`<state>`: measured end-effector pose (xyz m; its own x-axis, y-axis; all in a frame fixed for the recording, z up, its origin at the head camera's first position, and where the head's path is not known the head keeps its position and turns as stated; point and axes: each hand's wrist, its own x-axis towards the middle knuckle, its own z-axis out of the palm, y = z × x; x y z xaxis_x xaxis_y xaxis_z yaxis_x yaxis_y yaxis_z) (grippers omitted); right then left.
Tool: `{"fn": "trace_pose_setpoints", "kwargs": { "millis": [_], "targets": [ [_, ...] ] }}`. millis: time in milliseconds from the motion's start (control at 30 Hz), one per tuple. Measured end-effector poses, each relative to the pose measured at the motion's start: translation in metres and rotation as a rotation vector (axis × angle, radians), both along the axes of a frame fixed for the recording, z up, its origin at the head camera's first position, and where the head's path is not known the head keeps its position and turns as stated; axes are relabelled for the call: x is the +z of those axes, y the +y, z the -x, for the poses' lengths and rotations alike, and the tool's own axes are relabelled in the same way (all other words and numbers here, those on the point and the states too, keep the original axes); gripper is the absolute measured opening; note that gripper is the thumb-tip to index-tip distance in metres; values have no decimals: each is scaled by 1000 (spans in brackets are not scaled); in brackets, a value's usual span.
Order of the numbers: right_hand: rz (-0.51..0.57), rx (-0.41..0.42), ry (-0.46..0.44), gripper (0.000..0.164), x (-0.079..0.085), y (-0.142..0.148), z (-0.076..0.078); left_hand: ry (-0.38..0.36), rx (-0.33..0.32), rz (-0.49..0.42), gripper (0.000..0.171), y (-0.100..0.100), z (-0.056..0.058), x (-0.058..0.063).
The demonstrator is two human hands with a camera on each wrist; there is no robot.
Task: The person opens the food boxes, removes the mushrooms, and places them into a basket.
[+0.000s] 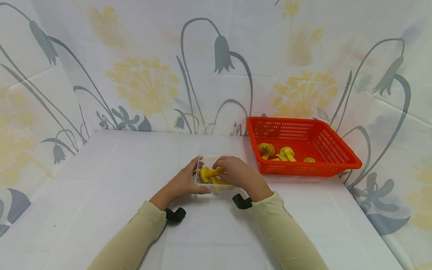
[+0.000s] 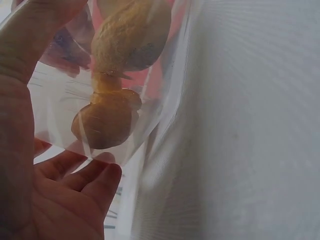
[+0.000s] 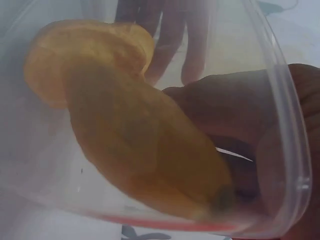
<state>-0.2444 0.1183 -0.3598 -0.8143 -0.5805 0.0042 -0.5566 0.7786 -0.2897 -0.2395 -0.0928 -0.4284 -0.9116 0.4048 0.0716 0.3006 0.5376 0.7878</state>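
A clear plastic container [image 1: 202, 186] is held tilted by my left hand [image 1: 185, 182], its thumb on the near side and its fingers around the far left edge. In it lies a yellow mushroom [image 1: 205, 174], with another yellow piece [image 1: 219, 181] beside it. My right hand [image 1: 236, 171] reaches into the container and pinches the first mushroom by its stem. Through the clear wall in the left wrist view, a mushroom's rounded end [image 2: 105, 125] shows above the left fingertips. The right wrist view has a mushroom [image 3: 140, 135] large behind the container wall.
A red plastic basket [image 1: 303, 169] with slotted sides stands at the back right. Several yellow mushrooms [image 1: 287, 153] lie in it. White cloth covers the table [image 1: 135, 157], and a flower-printed cloth [image 1: 209, 93] hangs behind.
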Motion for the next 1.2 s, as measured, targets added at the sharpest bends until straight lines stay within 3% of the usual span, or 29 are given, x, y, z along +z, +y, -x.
{"fn": "trace_pose_setpoints", "kwargs": {
  "millis": [500,900,1200],
  "targets": [
    [-37,-14,23,22,-2,-7,-3,74,-24,15,116,2,-4,4],
    [-73,-54,100,18,-8,-11,-2,117,-44,24,117,1,-4,4],
    [-55,-55,89,18,-7,-8,-1,114,-51,11,116,1,-3,2]
  ]
}}
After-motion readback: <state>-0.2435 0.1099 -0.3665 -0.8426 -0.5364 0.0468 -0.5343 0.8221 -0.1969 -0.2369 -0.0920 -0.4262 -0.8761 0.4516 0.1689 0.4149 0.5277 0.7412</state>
